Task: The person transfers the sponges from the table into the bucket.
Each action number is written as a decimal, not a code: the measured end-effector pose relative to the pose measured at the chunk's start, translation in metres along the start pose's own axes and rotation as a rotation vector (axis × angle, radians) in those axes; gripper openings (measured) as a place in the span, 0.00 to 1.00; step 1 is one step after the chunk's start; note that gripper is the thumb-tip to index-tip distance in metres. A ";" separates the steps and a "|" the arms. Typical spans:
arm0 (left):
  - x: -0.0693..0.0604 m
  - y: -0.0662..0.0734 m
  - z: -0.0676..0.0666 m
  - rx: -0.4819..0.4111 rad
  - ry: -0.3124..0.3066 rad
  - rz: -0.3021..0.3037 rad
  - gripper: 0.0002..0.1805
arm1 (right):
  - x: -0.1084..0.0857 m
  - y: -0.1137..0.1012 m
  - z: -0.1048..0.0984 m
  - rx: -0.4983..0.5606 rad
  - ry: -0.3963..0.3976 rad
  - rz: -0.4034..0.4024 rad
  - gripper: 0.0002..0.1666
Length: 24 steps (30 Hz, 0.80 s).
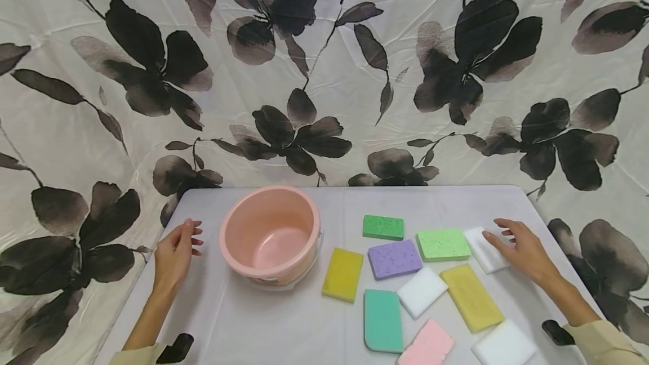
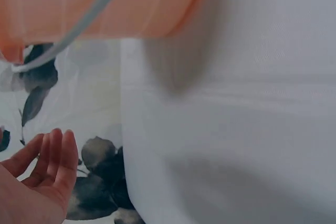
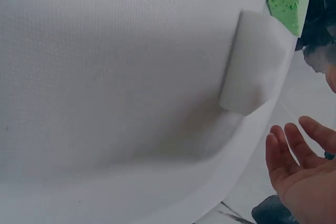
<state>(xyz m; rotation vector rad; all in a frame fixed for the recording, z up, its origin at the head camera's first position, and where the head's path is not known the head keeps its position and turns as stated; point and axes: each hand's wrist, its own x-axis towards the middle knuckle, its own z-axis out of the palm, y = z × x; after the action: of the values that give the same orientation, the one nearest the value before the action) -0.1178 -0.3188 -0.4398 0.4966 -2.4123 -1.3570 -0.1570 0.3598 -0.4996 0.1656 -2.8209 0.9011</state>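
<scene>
A pink bucket [image 1: 271, 269] with a grey handle [image 2: 86, 19] stands on the left half of the table. To its left hovers my left hand [image 1: 174, 249], fingers relaxed and holding nothing. Over on the right, my right hand [image 1: 527, 252] is held loosely above a white sponge [image 1: 484, 249]; in the right wrist view it is apart from that sponge [image 3: 254, 64]. Beside the sponge lies a light green sponge [image 1: 443, 245]. Further left are a purple sponge [image 1: 394, 259], a darker green sponge [image 1: 383, 227] and an olive-yellow sponge [image 1: 342, 275].
Nearer the front lie a teal sponge [image 1: 382, 321], a pink sponge [image 1: 427, 343], a yellow sponge [image 1: 471, 297] and two more white sponges, one in the middle [image 1: 422, 292] and one at front right [image 1: 504, 345]. A flower-printed cloth [image 1: 324, 72] hangs behind the white table [image 1: 269, 331].
</scene>
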 end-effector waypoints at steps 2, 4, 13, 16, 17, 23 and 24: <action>-0.001 0.003 0.003 -0.053 -0.008 -0.013 0.32 | -0.001 0.000 0.001 0.006 -0.032 0.029 0.35; -0.003 0.006 0.006 -0.106 -0.008 -0.024 0.31 | -0.002 -0.001 0.002 0.010 -0.071 0.064 0.37; -0.011 0.021 0.008 -0.285 -0.066 -0.148 0.31 | -0.003 -0.005 0.007 0.040 -0.153 0.117 0.40; -0.015 0.026 0.009 -0.313 -0.079 -0.198 0.32 | -0.004 -0.004 0.009 0.035 -0.158 0.121 0.41; -0.016 0.027 0.009 -0.310 -0.086 -0.207 0.33 | -0.004 -0.003 0.010 0.032 -0.159 0.124 0.41; -0.021 0.032 0.011 -0.333 -0.132 -0.243 0.32 | -0.006 -0.001 0.009 0.001 -0.175 0.133 0.39; -0.021 0.033 0.012 -0.350 -0.137 -0.247 0.31 | -0.006 0.000 0.009 -0.006 -0.177 0.130 0.39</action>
<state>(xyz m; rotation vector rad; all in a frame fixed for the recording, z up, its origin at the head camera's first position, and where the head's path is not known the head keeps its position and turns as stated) -0.1087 -0.2843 -0.4197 0.6386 -2.1978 -1.9290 -0.1522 0.3549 -0.5076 0.0648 -3.0271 0.9488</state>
